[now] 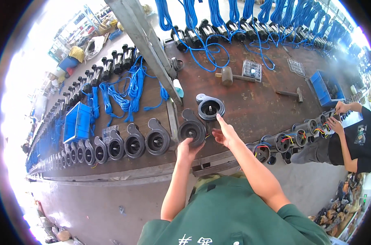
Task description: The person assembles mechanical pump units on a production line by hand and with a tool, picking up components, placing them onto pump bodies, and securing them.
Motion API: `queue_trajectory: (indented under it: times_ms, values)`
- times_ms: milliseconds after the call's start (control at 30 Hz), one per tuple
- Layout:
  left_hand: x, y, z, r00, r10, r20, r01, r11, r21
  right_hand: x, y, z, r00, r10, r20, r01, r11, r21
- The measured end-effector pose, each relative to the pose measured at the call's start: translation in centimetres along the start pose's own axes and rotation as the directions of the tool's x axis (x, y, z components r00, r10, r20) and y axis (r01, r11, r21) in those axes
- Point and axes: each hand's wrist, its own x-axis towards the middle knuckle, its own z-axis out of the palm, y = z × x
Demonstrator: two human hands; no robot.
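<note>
My left hand (pixel 186 152) grips the near rim of a black snail-shaped pump casing (pixel 185 130), its thumb over the edge. The casing's round open side faces up, with a metal shaft end in its middle. Just beyond and to the right sits a second pump casing (pixel 200 112), also open side up with a shaft end showing. My right hand (pixel 227 134) is open beside it, fingers apart, the index fingertip at its near rim; whether it touches is hard to tell. Nothing shows in the right hand.
Similar casings (pixel 134 145) line the table's near edge leftward. A metal post (pixel 142 38) rises ahead. Beyond lie a mallet (pixel 226 76), a hammer (pixel 298 95), blue bins (pixel 326 88) and motors with blue cable coils. To the right, a co-worker (pixel 359 136) handles wired motor cylinders (pixel 282 143).
</note>
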Motion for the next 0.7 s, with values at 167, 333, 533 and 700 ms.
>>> queue_trajectory:
  times_ms: [167,333,533,700]
  values:
    - [-0.2,-1.6,2.7,0.953,0.274,-0.128,-0.276,0.961,0.003,3.5,-1.9,1.6,0.992,-0.121,-0.039,0.117,0.990,-0.076]
    - [0.5,-0.8,1.7,0.942,0.302,-0.148,-0.315,0.946,-0.075,1.3,-4.0,5.4,0.526,-0.850,-0.035,0.316,0.233,-0.920]
    - [-0.6,-1.4,2.8,0.937,0.332,-0.105,-0.332,0.943,0.023,9.0,-7.7,7.6,0.502,-0.737,0.453,0.299,-0.343,-0.890]
    - [-0.4,-3.0,0.9,0.922,0.382,-0.061,-0.376,0.923,0.084,15.5,-12.9,7.9,0.755,-0.474,0.453,0.129,-0.569,-0.812]
